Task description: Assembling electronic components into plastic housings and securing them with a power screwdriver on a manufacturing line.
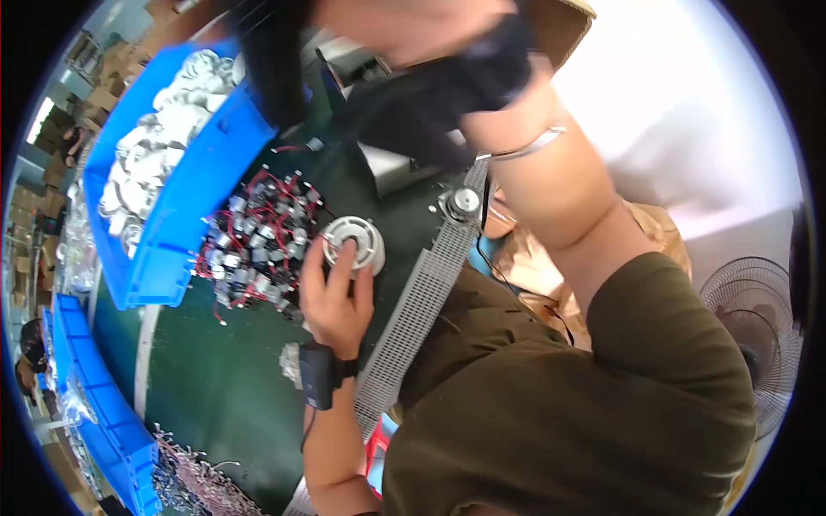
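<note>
The fingers (342, 267) of the left hand (334, 305) hold a white round part (366, 234), with one fingertip at its open, ringed middle and others against its rim. The part is at the near side of the green worktop (215, 378), just beside a heap of small connectors with red wires (258, 241) that spreads to its left. A dark box-shaped device (318, 378) is strapped on the left wrist, and a small clear, crumpled piece (291, 365) lies next to it.

The right hand (413, 26) is up at the top edge, blurred and partly cut off, so I cannot tell whether its fingers are wide, narrow or holding something. A black wristband (499, 64) and a thin metal bracelet (533, 144) circle that arm.

Along the worktop's edge runs a perforated grey strip (413, 310), with a round metal piece (465, 203) near its upper end. Beyond the heap stands a blue bin (185, 215) filled with white parts (155, 146). Farther out are a second blue bin (95, 404), a tangle of thin wires (198, 482) and, at the right, a fan (748, 310).
</note>
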Available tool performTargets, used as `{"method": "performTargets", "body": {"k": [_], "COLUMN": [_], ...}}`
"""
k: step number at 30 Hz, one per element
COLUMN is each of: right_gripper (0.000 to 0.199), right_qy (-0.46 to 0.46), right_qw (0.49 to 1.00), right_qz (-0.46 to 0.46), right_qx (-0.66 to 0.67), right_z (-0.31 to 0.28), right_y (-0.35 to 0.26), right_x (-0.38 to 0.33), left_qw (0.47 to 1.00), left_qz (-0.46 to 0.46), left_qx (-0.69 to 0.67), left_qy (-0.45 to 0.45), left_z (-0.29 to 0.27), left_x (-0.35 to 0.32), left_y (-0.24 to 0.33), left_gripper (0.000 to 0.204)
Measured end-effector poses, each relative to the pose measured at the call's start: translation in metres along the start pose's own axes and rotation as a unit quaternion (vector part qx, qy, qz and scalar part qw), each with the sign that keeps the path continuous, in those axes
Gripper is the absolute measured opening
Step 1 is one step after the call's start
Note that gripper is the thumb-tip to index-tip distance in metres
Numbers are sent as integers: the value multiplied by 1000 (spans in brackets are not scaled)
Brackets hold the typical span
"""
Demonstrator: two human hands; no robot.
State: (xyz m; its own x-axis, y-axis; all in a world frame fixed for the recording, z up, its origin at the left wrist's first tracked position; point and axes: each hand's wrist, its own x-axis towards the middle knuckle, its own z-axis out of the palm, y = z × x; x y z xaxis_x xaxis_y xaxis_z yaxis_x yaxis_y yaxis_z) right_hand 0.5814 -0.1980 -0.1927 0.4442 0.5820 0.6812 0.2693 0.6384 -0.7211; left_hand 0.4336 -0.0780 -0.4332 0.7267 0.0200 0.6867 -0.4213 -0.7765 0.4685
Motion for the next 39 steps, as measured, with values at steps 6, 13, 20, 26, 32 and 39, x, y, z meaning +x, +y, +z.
{"method": "performTargets", "body": {"k": [6, 13, 20, 26, 32, 39], "right_gripper": [8, 10, 7, 10, 12, 45], "right_qy": [208, 273, 269, 270, 158, 309], "right_qw": [968, 935, 937, 935, 882, 950], "right_qz": [-1, 49, 23, 33, -50, 12], "right_qx": [-141, -219, -222, -227, -441, -37], "right_z": [-45, -55, -61, -60, -57, -39], "right_y": [9, 15, 29, 30, 28, 30], "right_x": [-88, -120, -120, -120, -118, -127], "left_qw": [1000, 999, 999, 998, 998, 999], "left_qz": [-14, -29, -34, -31, -34, -27], "left_qx": [-6, -12, -16, -25, -27, -4], "left_qy": [-6, -26, -39, -44, -42, -27], "left_z": [3, 2, 0, 0, 0, 1], "left_x": [-1, -9, -10, -10, -11, -6], "left_y": [-5, -3, -4, -6, -4, -3], "left_gripper": [35, 37, 37, 39, 39, 40]}}
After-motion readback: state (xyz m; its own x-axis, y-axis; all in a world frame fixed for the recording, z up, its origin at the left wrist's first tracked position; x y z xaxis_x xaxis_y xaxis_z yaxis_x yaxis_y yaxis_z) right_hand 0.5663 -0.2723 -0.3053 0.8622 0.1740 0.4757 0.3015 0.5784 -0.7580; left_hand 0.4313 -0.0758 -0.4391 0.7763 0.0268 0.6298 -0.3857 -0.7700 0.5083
